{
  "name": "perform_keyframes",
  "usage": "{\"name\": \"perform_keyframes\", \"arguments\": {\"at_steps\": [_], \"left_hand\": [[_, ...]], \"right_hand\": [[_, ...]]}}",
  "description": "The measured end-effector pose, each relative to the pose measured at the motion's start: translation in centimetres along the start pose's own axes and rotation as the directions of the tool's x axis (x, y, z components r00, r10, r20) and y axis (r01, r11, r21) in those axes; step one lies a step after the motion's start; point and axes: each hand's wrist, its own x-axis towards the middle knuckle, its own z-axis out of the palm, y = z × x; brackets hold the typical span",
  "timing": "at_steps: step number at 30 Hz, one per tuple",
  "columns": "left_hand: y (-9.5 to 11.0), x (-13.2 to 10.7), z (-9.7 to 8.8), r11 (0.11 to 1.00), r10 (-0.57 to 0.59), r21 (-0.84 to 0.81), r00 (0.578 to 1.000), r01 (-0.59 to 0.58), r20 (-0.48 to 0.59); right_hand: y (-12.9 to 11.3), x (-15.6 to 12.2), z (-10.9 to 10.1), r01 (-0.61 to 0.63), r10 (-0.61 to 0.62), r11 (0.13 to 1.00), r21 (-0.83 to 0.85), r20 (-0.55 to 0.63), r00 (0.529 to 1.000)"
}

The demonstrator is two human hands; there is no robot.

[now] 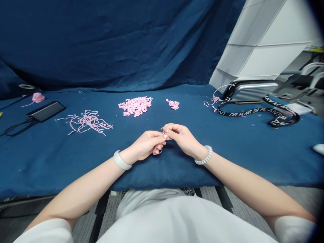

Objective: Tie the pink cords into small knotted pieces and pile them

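Note:
My left hand (pixel 151 144) and my right hand (pixel 181 137) meet over the front part of the blue-covered table, fingertips pinched together. Between them is a piece of pink yarn (pixel 157 152), a loop of which hangs below my left fingers. Most of the yarn is hidden by the fingers, so any knot in it cannot be made out. Beyond my hands lies a large heap of small knotted pink yarn pieces (pixel 136 106). A smaller cluster of similar pieces (pixel 173 104) sits to its right. Loose pink yarn strands (pixel 87 122) are spread out on the left.
A black power bank (pixel 49 111) with cables lies at the left, near a pink yarn ball (pixel 38 97). On the right are a silver ridged case (pixel 253 91), a black lettered strap (pixel 243 113) and a pink yarn tangle (pixel 215 100). A blue curtain (pixel 113 44) hangs behind.

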Motion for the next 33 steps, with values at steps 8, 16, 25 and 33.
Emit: {"name": "perform_keyframes", "arguments": {"at_steps": [8,16,25,33], "left_hand": [[0.3,-0.1,0.0,0.998,0.0,0.059,0.998,-0.003,0.063],[0.3,-0.1,0.0,0.998,-0.01,0.058,0.999,0.007,0.048],[1.0,-0.4,-0.1,0.999,-0.027,0.047,0.996,0.023,0.083],[1.1,-0.4,-0.2,0.995,-0.054,0.088,0.994,0.046,0.092]], "right_hand": [[0.1,-0.2,0.2,-0.03,0.026,0.998,0.051,0.072,0.997],[0.5,-0.1,-0.1,-0.087,0.064,0.986,0.145,0.161,0.985],[0.0,0.1,-1.1,-0.116,0.042,0.979,0.169,0.387,0.921],[-0.2,-0.3,-0.5,-0.227,0.128,0.926,0.302,0.314,0.941]]}}
